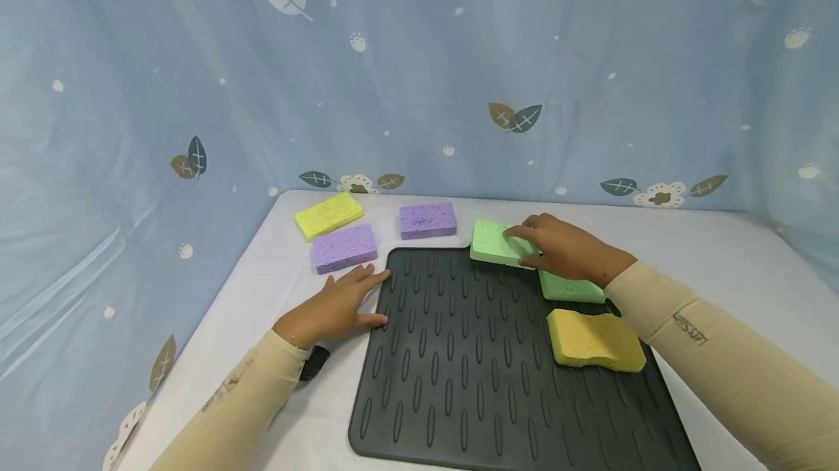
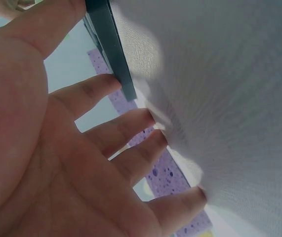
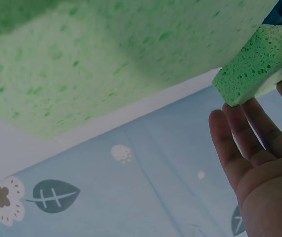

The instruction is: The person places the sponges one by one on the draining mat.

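Observation:
My right hand (image 1: 560, 245) pinches a light green sponge (image 1: 490, 242) between thumb and fingers at the far edge of a black ribbed mat (image 1: 452, 354). In the right wrist view, the fingers and thumb sit at the end of that sponge (image 3: 252, 69), with another green sponge (image 3: 131, 54) large in front. That second green sponge (image 1: 569, 287) lies on the mat below my right wrist. A yellow curved sponge (image 1: 593, 340) lies nearer to me. My left hand (image 1: 337, 307) has its fingers spread, thumb and index at the mat's left edge and fingertips down on the white cloth.
Beyond the left hand lie a purple sponge (image 1: 344, 247) and a bright yellow sponge (image 1: 329, 215). Another purple sponge (image 1: 428, 220) stands behind the mat's far edge. A blue patterned curtain (image 1: 419, 78) closes off the back and left of the white table (image 1: 708, 260).

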Motion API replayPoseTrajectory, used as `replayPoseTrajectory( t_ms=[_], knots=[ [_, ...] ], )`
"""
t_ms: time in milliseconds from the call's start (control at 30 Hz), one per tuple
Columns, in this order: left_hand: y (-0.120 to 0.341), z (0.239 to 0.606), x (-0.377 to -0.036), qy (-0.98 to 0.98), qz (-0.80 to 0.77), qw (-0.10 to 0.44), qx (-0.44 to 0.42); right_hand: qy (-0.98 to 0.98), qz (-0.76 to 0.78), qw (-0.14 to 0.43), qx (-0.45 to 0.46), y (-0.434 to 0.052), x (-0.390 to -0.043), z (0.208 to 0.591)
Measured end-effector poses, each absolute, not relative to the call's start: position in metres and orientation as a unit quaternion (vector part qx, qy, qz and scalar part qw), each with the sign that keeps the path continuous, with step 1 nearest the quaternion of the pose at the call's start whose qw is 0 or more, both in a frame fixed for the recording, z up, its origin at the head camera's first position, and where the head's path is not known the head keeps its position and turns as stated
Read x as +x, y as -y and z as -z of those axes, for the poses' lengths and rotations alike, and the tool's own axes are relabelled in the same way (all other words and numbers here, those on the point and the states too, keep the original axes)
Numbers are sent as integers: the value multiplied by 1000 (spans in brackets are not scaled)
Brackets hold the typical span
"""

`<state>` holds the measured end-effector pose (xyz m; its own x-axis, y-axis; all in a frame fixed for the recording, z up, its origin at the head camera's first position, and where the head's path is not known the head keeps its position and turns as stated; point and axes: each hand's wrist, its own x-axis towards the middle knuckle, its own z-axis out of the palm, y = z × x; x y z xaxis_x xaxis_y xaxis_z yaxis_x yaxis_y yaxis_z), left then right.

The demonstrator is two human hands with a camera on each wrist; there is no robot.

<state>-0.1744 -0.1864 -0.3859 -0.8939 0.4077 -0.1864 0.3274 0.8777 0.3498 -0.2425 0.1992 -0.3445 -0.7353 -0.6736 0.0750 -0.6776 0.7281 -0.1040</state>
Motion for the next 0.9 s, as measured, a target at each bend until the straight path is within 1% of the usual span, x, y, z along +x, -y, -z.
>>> replayPoseTrajectory(
  t_ms=[167,333,900],
  knots=[
    [190,388,-174,-962,-153,127,186,917,-46,34,394,-195,-235,347],
    [188,388,-176,-961,-152,126,194,915,-35,43,401,-198,-228,352],
    [183,386,-177,-958,-159,128,199,908,-9,29,418,-200,-214,358]
  ],
)
